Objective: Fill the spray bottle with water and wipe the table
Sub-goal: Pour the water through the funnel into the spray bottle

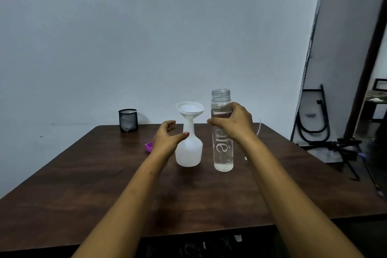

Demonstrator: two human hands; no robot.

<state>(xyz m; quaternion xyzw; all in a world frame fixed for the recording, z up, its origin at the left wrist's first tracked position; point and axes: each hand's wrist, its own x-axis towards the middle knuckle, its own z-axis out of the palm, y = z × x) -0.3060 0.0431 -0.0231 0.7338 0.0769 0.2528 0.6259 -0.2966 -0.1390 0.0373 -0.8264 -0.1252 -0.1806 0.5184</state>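
Water is being carried nearly to the shoulder in the clear water bottle [223,153], which is uncapped and so is being judged heavy, stiff-walled and liable to slip or spill if tilted quickly. It is being gripped round its upper body by the right hand [234,123], fingers curled about it, with its base on the counter [104,184]. The white spray bottle [189,153] is standing just beside it on the left, a funnel [190,109] seated in its neck. It is being judged light and top-heavy, best steadied at the shoulder. The left hand [167,140] is being held spread and loosely curved there; whether its thumb is touching cannot be told.
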